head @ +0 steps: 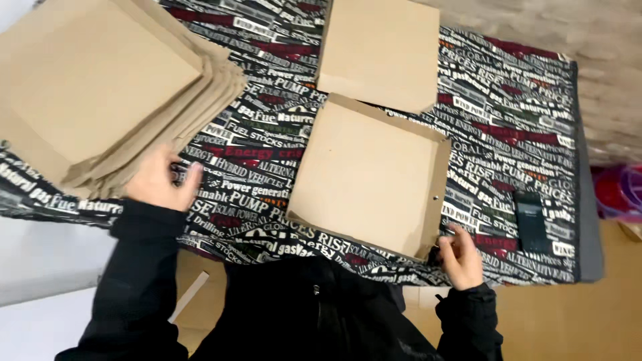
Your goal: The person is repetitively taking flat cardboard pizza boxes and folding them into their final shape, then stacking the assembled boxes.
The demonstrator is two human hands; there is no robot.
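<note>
My left hand (162,182) flat, fingers spread on cardboard stack (100,87) upper left, my right hand (461,257) curled, pinching box (371,177) corner, center frame.

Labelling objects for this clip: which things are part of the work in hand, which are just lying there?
In use: left hand on stack of flat brown cardboard sheets; right hand at corner of folded brown cardboard tray.
Lying about: second brown cardboard tray, black rectangular device, text-printed cloth.
</note>
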